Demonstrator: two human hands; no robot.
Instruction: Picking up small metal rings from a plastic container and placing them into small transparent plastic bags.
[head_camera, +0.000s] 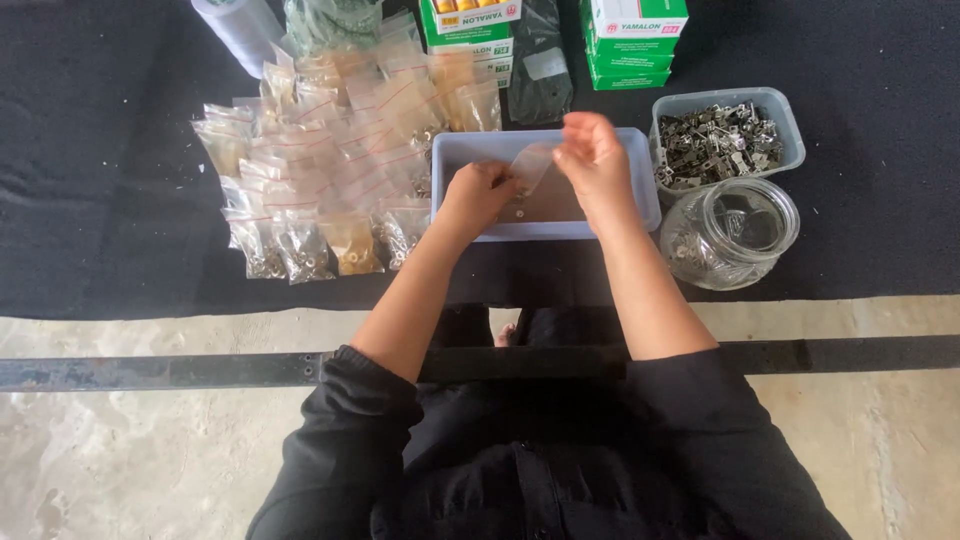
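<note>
Here both hands pinch one small, clear plastic bag (530, 165) over the shallow grey plastic tray (645, 185). The left hand (478, 192) has a closed grip on its near edge; the right hand (592, 155) nips the top. The bag looks thin, light, floppy and slippery, so its edges seem the best hold.

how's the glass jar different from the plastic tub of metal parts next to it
The glass jar is round and lies tipped on its side; the plastic tub is rectangular and sits flat. The jar holds only a few metal pieces near its lower side, while the tub is heaped full. The jar is nearer the person, the tub behind it. Both are clear and sit on the dark mat.
</note>
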